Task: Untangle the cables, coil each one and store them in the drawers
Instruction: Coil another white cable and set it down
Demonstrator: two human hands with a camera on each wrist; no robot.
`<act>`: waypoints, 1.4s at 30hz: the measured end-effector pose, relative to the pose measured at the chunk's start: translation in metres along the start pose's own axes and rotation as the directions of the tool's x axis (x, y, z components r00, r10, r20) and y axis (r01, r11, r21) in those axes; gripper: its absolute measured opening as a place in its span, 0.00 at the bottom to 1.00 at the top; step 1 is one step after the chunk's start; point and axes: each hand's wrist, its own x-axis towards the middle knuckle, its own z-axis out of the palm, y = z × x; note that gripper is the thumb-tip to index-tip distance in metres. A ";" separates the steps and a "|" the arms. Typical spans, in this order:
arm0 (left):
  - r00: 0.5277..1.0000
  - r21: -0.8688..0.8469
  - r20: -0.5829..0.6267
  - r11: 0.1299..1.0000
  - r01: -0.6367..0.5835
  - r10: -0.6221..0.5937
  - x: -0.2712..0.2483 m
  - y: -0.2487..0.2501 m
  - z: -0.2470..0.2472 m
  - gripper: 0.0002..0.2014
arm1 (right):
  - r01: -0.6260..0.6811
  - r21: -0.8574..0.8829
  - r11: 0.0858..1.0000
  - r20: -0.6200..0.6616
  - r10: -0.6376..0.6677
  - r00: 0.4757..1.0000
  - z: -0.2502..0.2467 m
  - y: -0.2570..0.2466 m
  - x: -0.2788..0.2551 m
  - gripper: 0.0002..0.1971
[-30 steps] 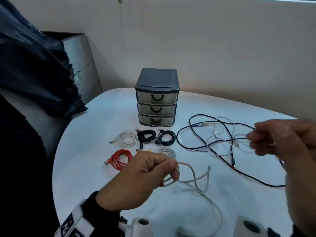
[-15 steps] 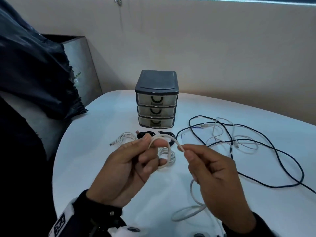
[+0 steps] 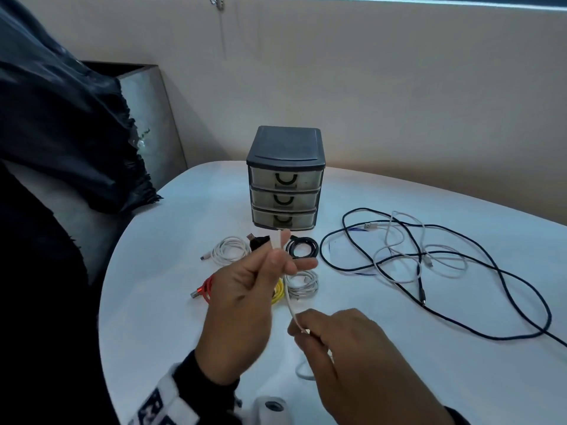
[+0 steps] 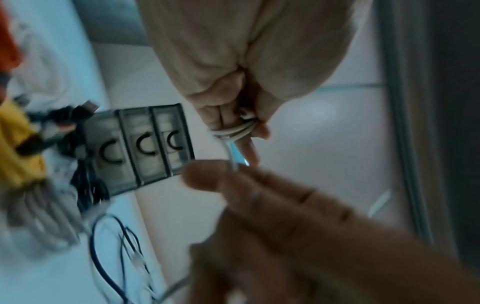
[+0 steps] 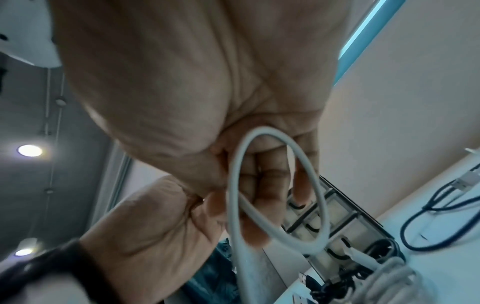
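1. Half a second ago both hands were up high, close together, bending a loop of the white cable. Now the right hand has dropped low and pulled away, so the cable runs tight between the two hands
2. The left hand is held up with its fingers curled, pinching a few small turns of the cable – the wrist view shows them wrapped by the fingers
3. The right hand pinches the cable lower down with curled fingers, and a loose loop hangs under it
4. I think this cable is only partly coiled; more turns are needed before it can go away
5. The drawers stand at the back of the table, all three closed
6. Small coils lie in front – white coil, black coil, red coil, yellow coil
7. To the right, a long dark cable and a thin white cable are crossed over each other in a tangle, well away from the hands
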 end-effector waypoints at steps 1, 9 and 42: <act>0.995 0.174 0.021 0.980 -0.098 0.095 -0.002 -0.001 0.002 0.18 | -0.003 -0.004 1.000 -0.086 0.002 0.996 -0.002 0.000 -0.003 0.12; 0.922 0.705 0.342 0.599 -0.381 0.184 -0.008 -0.013 -0.001 0.15 | 0.027 0.084 0.996 -0.429 0.011 0.903 -0.031 0.033 -0.009 0.08; 0.939 -0.872 -0.024 0.466 0.148 -0.343 0.037 0.014 -0.084 0.18 | -0.083 0.776 0.626 -0.103 0.254 0.962 0.028 0.025 0.005 0.18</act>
